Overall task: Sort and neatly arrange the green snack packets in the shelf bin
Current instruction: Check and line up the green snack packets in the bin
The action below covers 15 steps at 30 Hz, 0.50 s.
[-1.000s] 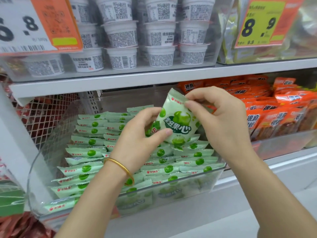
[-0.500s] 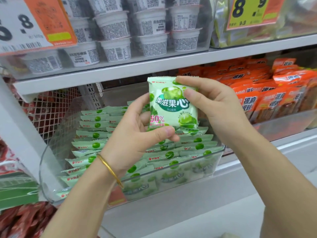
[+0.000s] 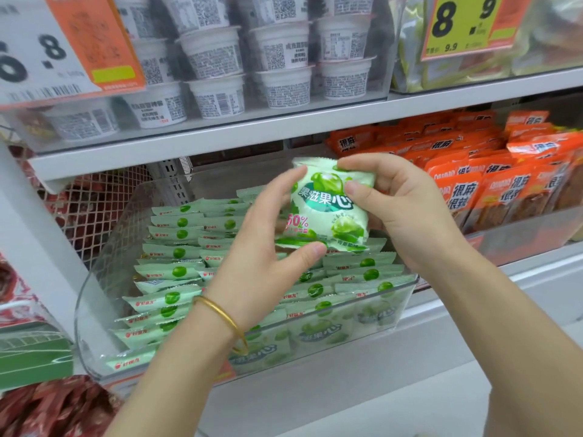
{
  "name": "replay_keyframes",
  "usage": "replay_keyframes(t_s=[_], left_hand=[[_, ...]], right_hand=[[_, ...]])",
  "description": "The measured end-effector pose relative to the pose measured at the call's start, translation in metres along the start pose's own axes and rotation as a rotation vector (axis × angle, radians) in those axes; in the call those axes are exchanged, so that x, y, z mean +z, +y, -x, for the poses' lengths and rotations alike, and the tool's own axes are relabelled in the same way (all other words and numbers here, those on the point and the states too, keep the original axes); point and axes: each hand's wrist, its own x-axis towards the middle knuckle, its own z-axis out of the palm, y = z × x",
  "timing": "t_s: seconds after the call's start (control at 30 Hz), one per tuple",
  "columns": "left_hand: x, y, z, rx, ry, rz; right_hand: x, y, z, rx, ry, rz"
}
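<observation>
Most green packets (image 3: 172, 272) already stand in tidy rows inside the clear shelf bin (image 3: 104, 279), and what looks left is one packet (image 3: 328, 206), held upright above the rows, left hand (image 3: 262, 266) and right hand (image 3: 400, 212) each with a grip clamped on it.

White cups (image 3: 217, 58) w/ black codes sit stacked in rows on the top shelf (image 3: 220, 134). An orange & white price tag (image 3: 63, 48) hangs at its left end. A yellow tag (image 3: 467, 23) hangs at the right end, in front of pale bags (image 3: 410, 52). Orange packets (image 3: 492, 171) stand in rows under the right end. Wire mesh (image 3: 91, 209) is under the left end. Red packets (image 3: 53, 405) lie bottom left.
</observation>
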Motion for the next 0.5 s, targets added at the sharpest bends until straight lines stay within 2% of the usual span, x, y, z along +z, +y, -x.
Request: replay_keyframes(t_s=[0.07, 0.1, 0.27, 0.37, 0.43, 0.5], left_hand=[[0.001, -0.003, 0.000, 0.110, 0.154, -0.405], [0.001, -0.004, 0.000, 0.159, 0.191, -0.523], [0.008, -0.005, 0.000, 0.210, 0.137, -0.702], [0.008, -0.001, -0.002, 0.198, 0.260, -0.546], [0.005, 0.007, -0.003, 0.072, 0.331, -0.267], [0.002, 0.011, -0.004, -0.077, 0.352, 0.035]], right_hand=[[-0.001, 0.001, 0.000, 0.035, 0.035, 0.008], [-0.001, 0.001, 0.000, 0.055, 0.049, -0.012], [0.001, -0.003, 0.002, 0.123, -0.023, -0.131], [0.005, -0.007, 0.004, 0.103, -0.048, -0.061], [0.003, -0.008, 0.004, -0.011, 0.027, 0.179], [-0.001, -0.011, 0.004, -0.093, 0.025, 0.300]])
